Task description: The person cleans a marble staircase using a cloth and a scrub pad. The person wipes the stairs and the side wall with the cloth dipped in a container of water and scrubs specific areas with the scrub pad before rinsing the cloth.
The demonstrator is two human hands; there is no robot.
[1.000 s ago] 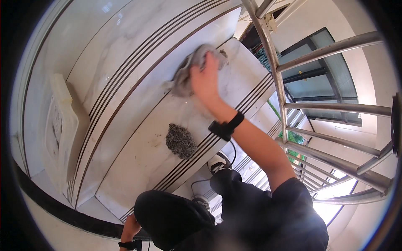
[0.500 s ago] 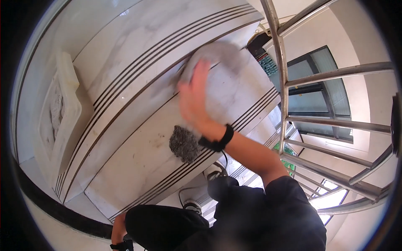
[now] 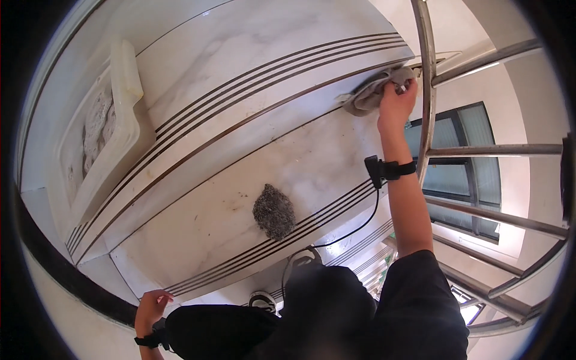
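Observation:
A wet-looking grey cloth [image 3: 367, 96] is bunched under my right hand [image 3: 398, 103], whose fingers are closed on it. It lies at the far right end of a marble stair step [image 3: 228, 198], against the riser and close to the railing. Nearer to me on the same tread rests a dark grey steel wool pad [image 3: 274, 213], touched by neither hand. My left hand [image 3: 154, 305] is low on the left, by the step's front corner, with fingers loosely bent and nothing seen in them.
A white plastic basin [image 3: 129, 81] with foamy greyish contents stands on the higher step at the left. Metal railing bars [image 3: 427, 90] run along the right side. A black cable [image 3: 360, 231] trails from my right wristband. Small dark specks dot the tread.
My right hand has swept the cloth to the right along the step, up to the railing end. The left hand has come further into view at the step's near corner.

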